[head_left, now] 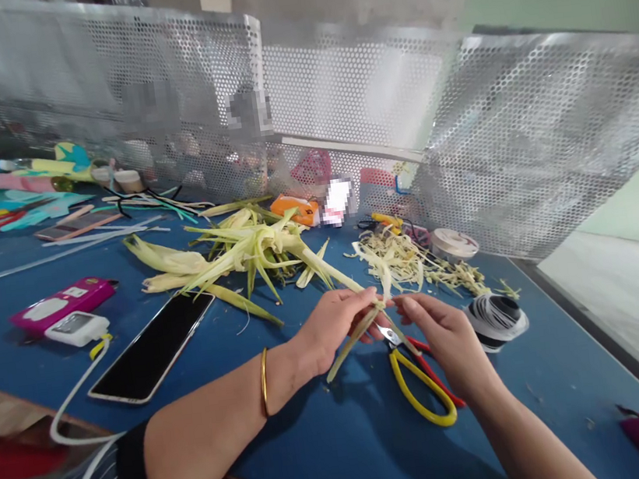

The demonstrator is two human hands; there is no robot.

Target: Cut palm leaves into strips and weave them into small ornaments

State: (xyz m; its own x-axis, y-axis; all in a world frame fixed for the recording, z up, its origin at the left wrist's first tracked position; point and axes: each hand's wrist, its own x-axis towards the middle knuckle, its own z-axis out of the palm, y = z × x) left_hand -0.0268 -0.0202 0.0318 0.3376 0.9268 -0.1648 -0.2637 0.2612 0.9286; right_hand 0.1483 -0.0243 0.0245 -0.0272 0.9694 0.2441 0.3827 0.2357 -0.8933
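My left hand (336, 324), with a gold bangle at its wrist, is closed round a pale bundle of corn husk strips (339, 272). The bundle runs back to a spread of husk leaves (261, 243), and loose ends stick out below my fingers. Close on the right, my right hand (440, 326) has thumb and forefinger pinched together near the bundle's narrow end; what lies between them is too small to make out. Under both hands lie scissors (424, 387) with one yellow and one red handle, blades partly covered by the husk.
A spool of black-and-white thread (496, 320), husk scraps (404, 256) and a tape roll (453, 244) lie to the right. Leftward are a phone (154, 348), a purple device (62, 303) and a white cable (74, 393). Perforated metal sheeting (346, 87) borders the table's back.
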